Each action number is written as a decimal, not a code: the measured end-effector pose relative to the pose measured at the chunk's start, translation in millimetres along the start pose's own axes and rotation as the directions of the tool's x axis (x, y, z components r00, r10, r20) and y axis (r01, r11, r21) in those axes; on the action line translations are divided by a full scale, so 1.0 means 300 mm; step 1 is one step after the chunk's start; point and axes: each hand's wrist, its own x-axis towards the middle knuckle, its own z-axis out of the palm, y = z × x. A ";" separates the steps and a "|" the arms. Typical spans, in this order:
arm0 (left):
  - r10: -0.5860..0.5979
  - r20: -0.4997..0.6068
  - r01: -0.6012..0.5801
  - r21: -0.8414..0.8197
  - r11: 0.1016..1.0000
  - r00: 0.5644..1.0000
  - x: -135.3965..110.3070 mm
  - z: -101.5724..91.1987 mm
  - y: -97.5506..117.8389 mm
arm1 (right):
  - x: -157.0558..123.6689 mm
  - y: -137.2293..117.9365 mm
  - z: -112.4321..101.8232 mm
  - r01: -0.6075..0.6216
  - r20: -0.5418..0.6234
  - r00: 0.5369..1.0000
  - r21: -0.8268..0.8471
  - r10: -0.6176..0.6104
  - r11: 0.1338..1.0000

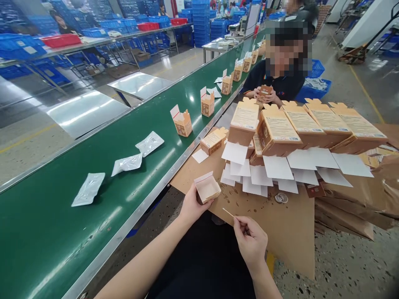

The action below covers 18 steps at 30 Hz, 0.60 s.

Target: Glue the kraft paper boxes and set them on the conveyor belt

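Note:
My left hand (193, 206) is closed around a small carton (208, 189), its open top and pale inside turned toward me. Between thumb and fingertips of my right hand (251, 238) is a cotton swab (228, 212), its tip pointing up and left, apart from the carton. Beyond my hands, stacked brown cartons (279, 126) lie on their sides on the cardboard-covered table (289, 232), white flaps hanging toward me. A small clear round dish (281, 198) sits in front of them. Another carton (213, 141) lies near the table's left edge.
A green conveyor belt (124, 216) runs along my left. On it are silver pouches (89, 189) and upright open cartons (181, 121). Across the table a person (277, 79) holds a carton. Brown paper bags (346, 211) lie at right; metal tables (87, 110) stand beyond the belt.

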 end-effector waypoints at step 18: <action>-0.141 -0.556 0.240 0.109 0.965 0.819 0.279 -0.587 -0.100 | -0.002 0.118 -0.102 -0.152 -0.174 0.975 -0.054 0.140 0.987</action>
